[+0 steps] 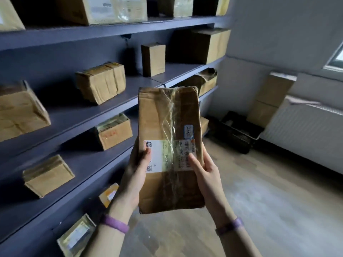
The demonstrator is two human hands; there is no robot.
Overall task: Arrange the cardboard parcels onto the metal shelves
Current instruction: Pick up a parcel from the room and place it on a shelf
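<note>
A long flat cardboard parcel (163, 115), taped down its middle and carrying white shipping labels, is held upright in front of me. My left hand (136, 171) grips its left edge with the thumb on a label. My right hand (203, 169) grips the right edge, thumb pressed on the other label. The dark metal shelves (74, 112) run along the left, just beyond the parcel, with several cardboard parcels spaced out on them, such as one (101, 81) on the middle shelf.
A black crate (239, 132) sits on the floor at the far corner, with a tall cardboard box (269, 101) leaning beside it against a white radiator (304, 134). Bare shelf surface lies between the parcels. Wood-look floor (269, 201) spreads to the right.
</note>
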